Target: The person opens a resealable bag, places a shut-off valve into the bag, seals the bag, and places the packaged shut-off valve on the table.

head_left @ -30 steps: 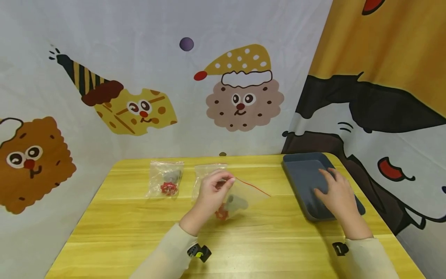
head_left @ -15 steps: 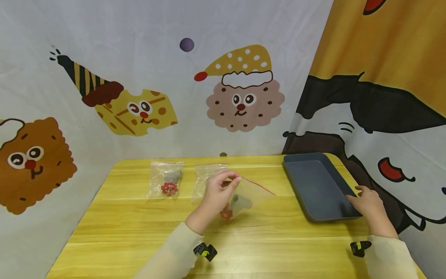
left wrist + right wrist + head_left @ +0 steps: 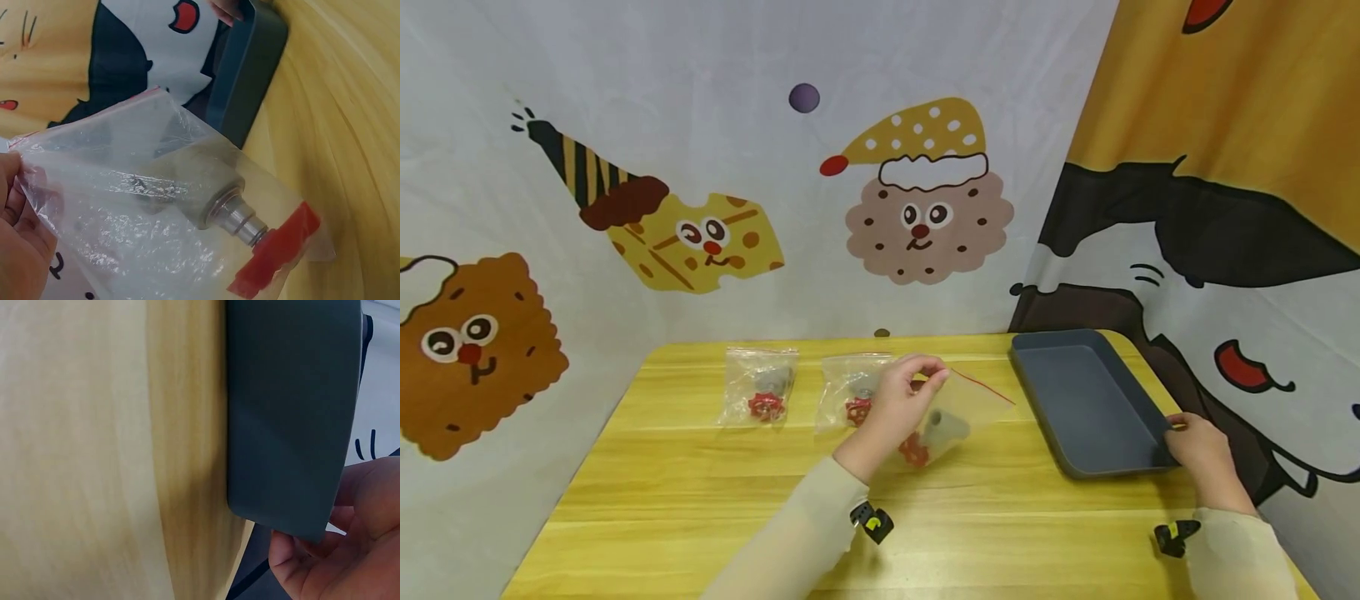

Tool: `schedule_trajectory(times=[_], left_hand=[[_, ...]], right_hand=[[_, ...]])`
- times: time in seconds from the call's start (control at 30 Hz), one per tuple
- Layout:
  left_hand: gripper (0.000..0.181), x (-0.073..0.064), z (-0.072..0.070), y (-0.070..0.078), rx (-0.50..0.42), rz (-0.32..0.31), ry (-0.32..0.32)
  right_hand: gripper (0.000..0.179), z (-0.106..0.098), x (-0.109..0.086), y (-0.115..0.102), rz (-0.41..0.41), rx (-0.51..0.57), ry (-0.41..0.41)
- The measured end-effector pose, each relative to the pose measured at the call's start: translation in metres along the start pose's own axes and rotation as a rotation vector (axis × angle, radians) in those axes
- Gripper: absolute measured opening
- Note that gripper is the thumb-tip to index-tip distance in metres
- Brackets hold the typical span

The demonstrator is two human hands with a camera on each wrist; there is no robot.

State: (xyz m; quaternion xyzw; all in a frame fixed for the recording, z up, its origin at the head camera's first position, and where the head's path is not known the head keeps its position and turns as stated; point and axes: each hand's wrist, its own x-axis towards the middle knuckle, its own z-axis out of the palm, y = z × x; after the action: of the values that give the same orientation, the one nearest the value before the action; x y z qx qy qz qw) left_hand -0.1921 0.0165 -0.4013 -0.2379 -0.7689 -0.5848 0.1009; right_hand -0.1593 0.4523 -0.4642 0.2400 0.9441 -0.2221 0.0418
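My left hand [image 3: 904,402] pinches the top corner of a clear zip bag [image 3: 134,237] with a red seal line. Inside the bag is a grey valve [image 3: 206,178] with a metal stem and a red handwheel [image 3: 278,253]. The bag hangs tilted above the table, left of a dark grey tray [image 3: 1093,400]. At the tray's near right corner, my right hand [image 3: 1204,450] holds the rim. In the right wrist view its fingers [image 3: 284,553] curl about the corner of the tray wall [image 3: 284,425].
Two more zip bags lie at the back of the wooden table [image 3: 700,500]: a left bag [image 3: 758,383] and a middle bag [image 3: 842,387], partly behind my left hand. Each contains a red-wheeled valve. A printed cloth [image 3: 820,308] hangs right behind the table.
My left hand has carried the bag a little to the right. The right hand has moved from above the tray to its near right corner and taken hold of the rim.
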Motion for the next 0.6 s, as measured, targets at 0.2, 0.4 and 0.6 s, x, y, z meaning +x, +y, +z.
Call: schedule_trajectory(times=[0.2, 0.4, 0.6], left_hand=[[0.016, 0.012, 0.007, -0.011, 0.006, -0.080, -0.011], [0.017, 0.017, 0.014, -0.015, -0.047, -0.136, 0.032], [0.015, 0.015, 0.022, -0.021, -0.070, -0.160, 0.049]], right_hand=[[0.042, 0.001, -0.001, -0.003, -0.010, 0.009, 0.018], [0.042, 0.003, 0.000, -0.004, -0.004, 0.007, 0.032], [0.042, 0.004, 0.000, -0.003, -0.002, 0.008, 0.032]])
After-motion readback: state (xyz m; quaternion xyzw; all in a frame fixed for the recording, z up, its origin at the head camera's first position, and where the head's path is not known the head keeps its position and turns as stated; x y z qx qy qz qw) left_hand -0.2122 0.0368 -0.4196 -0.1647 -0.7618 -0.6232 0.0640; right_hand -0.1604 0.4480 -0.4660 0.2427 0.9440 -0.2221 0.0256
